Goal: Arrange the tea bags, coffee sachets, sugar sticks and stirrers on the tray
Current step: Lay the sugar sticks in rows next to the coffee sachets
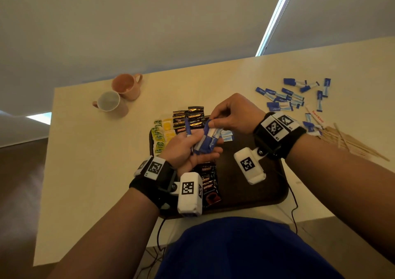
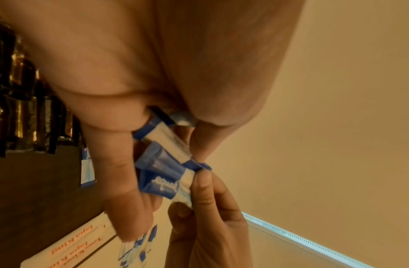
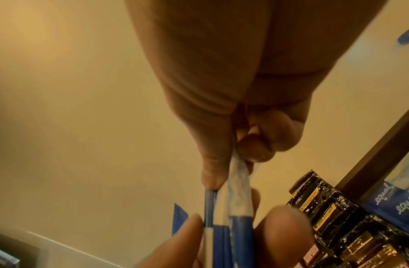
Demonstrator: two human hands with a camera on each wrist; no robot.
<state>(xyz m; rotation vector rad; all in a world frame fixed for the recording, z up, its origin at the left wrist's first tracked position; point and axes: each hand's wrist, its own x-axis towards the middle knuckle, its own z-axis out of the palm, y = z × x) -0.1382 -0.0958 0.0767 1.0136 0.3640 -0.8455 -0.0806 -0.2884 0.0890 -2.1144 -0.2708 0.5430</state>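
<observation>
Sugar sticks (image 1: 208, 139) gripped by left hand (image 1: 188, 152), pinched by right hand (image 1: 234, 114), above tray (image 1: 256, 191) on table (image 1: 96, 150).

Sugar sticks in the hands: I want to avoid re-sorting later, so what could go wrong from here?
The left hand holds a loose, fanned bundle of sugar sticks while the right hand pinches one end; a tug could spill some onto the coffee sachets on the tray below. The wrist cameras hang low over the tray and may brush the arranged rows. Many sticks and stirrers lie scattered near the right forearm, which could sweep them.
</observation>
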